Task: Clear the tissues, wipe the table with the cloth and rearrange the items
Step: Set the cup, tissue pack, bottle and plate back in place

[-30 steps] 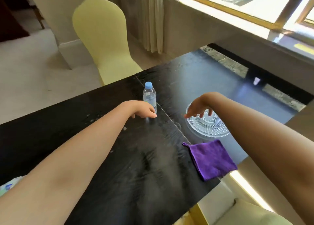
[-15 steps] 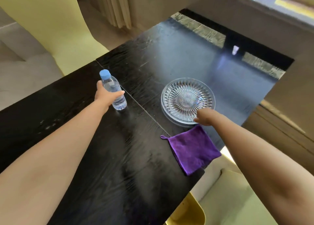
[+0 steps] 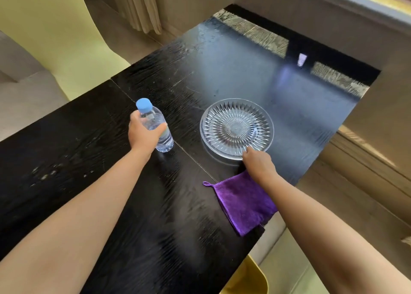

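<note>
A small clear water bottle [image 3: 159, 127] with a blue cap stands on the black table [image 3: 222, 71], and my left hand [image 3: 142, 133] is wrapped around its middle. To its right sits a cut-glass plate [image 3: 236, 128]. My right hand [image 3: 258, 162] grips the plate's near rim. A purple cloth [image 3: 242, 202] lies flat at the table's right edge, just under my right wrist. No tissues are in view.
A pale yellow chair [image 3: 55, 40] stands at the table's far left side. Another yellow chair seat [image 3: 246, 280] shows below the near right edge. A beige ledge [image 3: 367, 151] and window sill run along the right. A seam crosses the tabletop between bottle and plate.
My left hand has closed around the bottle. My right hand moved from above the plate to its near rim and took hold. The view dropped lower over the table.
</note>
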Motion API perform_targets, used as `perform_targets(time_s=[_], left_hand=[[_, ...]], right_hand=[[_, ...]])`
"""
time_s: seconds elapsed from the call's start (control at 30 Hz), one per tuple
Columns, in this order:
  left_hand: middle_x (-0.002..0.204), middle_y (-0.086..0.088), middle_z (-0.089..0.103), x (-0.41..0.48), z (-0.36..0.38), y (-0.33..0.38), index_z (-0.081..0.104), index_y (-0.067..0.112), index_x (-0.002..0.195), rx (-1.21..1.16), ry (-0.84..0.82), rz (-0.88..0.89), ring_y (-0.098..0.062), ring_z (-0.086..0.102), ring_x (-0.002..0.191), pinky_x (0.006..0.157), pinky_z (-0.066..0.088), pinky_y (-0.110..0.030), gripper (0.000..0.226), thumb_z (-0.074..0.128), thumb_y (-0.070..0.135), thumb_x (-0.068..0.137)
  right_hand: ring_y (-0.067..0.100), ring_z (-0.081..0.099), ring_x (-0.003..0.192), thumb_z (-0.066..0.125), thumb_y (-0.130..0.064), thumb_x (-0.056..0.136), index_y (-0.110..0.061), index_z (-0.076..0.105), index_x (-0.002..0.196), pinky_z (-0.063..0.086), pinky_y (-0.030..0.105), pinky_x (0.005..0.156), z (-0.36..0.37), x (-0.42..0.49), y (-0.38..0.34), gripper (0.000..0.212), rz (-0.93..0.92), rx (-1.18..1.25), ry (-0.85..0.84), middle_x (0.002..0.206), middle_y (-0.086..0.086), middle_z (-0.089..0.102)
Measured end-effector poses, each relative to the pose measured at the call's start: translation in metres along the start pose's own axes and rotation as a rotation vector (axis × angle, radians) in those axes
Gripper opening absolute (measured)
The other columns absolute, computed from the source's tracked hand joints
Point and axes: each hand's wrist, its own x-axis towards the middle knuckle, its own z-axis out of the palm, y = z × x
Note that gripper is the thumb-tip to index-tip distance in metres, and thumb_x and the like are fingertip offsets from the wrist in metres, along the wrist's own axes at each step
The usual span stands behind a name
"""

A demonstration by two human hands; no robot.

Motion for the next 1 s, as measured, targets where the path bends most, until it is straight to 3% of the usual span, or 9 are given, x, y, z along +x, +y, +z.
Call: perform_targets(time_s=[0.1,0.27,0.4,0.53,0.63,0.7,0.77,0.9,1.0], left_hand=[[0.132,-0.01,0.05,-0.006,0.005,-0.001,0.038,0.014,0.132,0.004,-0.036,0.023,-0.025,0.052,0.12,0.101,0.046,-0.04,0.073,0.079,0.02,0.072],[0.133,-0.01,0.05,-0.017,0.006,0.0,0.037,0.013,0.134,-0.019,-0.053,0.027,-0.024,0.051,0.122,0.102,0.046,-0.041,0.074,0.079,0.018,0.073],[0.131,-0.01,0.051,-0.023,0.004,-0.003,0.038,0.012,0.131,-0.021,-0.055,0.006,-0.024,0.053,0.12,0.101,0.047,-0.042,0.073,0.08,0.019,0.072],[0.128,-0.009,0.053,-0.027,-0.003,-0.01,0.039,0.012,0.128,-0.008,-0.067,-0.006,-0.024,0.054,0.117,0.1,0.048,-0.043,0.073,0.082,0.021,0.07],[0.126,-0.009,0.054,-0.031,-0.014,-0.014,0.039,0.012,0.127,-0.006,-0.058,-0.023,-0.024,0.055,0.116,0.099,0.048,-0.041,0.073,0.082,0.023,0.07],[0.127,-0.009,0.054,-0.033,-0.023,-0.017,0.039,0.012,0.128,-0.004,-0.048,-0.032,-0.024,0.054,0.116,0.099,0.047,-0.041,0.072,0.081,0.023,0.071],[0.127,-0.009,0.053,-0.036,-0.035,-0.018,0.038,0.012,0.129,-0.004,-0.029,-0.037,-0.025,0.054,0.117,0.1,0.047,-0.042,0.072,0.08,0.023,0.072],[0.129,-0.008,0.052,-0.042,-0.066,-0.018,0.037,0.013,0.129,-0.03,0.025,-0.064,-0.022,0.053,0.118,0.098,0.047,-0.038,0.07,0.079,0.021,0.074],[0.126,-0.005,0.054,-0.047,-0.096,-0.022,0.038,0.014,0.123,-0.061,0.077,-0.078,-0.02,0.054,0.112,0.088,0.047,-0.034,0.064,0.079,0.023,0.073]], right_hand=[[0.036,0.06,0.098,0.044,0.005,0.086,0.001,0.059,0.102,0.048,0.041,0.073,0.006,0.0,-0.009,0.023,0.076,0.231,0.104,0.111,0.014,0.054],[0.036,0.057,0.096,0.051,-0.007,0.086,0.009,0.067,0.091,0.043,0.033,0.081,0.002,0.01,-0.019,0.023,0.624,0.941,0.299,0.115,0.021,0.056],[0.035,0.053,0.107,0.06,-0.006,0.084,0.007,0.058,0.109,0.04,0.032,0.09,-0.008,0.017,-0.015,0.028,0.947,1.243,0.392,0.126,0.023,0.047],[0.035,0.053,0.114,0.061,0.002,0.08,0.007,0.032,0.132,0.046,0.04,0.097,-0.003,0.032,-0.008,0.059,1.188,1.517,0.248,0.139,0.021,0.04],[0.025,0.058,0.088,0.047,0.012,0.082,0.002,0.044,0.124,0.055,0.041,0.082,-0.004,0.036,-0.007,0.043,1.119,1.904,0.143,0.115,0.014,0.053],[0.025,0.057,0.088,0.041,0.015,0.082,-0.006,0.054,0.099,0.054,0.035,0.067,-0.007,0.035,-0.011,0.03,1.047,1.989,0.145,0.104,0.014,0.055],[0.025,0.057,0.089,0.04,0.012,0.081,-0.015,0.053,0.08,0.054,0.035,0.065,-0.008,0.036,-0.018,0.03,1.031,1.991,0.196,0.099,0.013,0.058],[0.017,0.055,0.067,0.038,0.011,0.08,-0.014,0.058,0.092,0.049,0.032,0.059,-0.018,0.034,-0.043,0.035,0.94,1.962,0.198,0.071,0.005,0.057],[0.014,0.052,0.057,0.04,0.012,0.081,-0.014,0.059,0.098,0.045,0.029,0.051,-0.035,0.033,-0.068,0.036,0.822,1.872,0.165,0.066,0.003,0.055]])
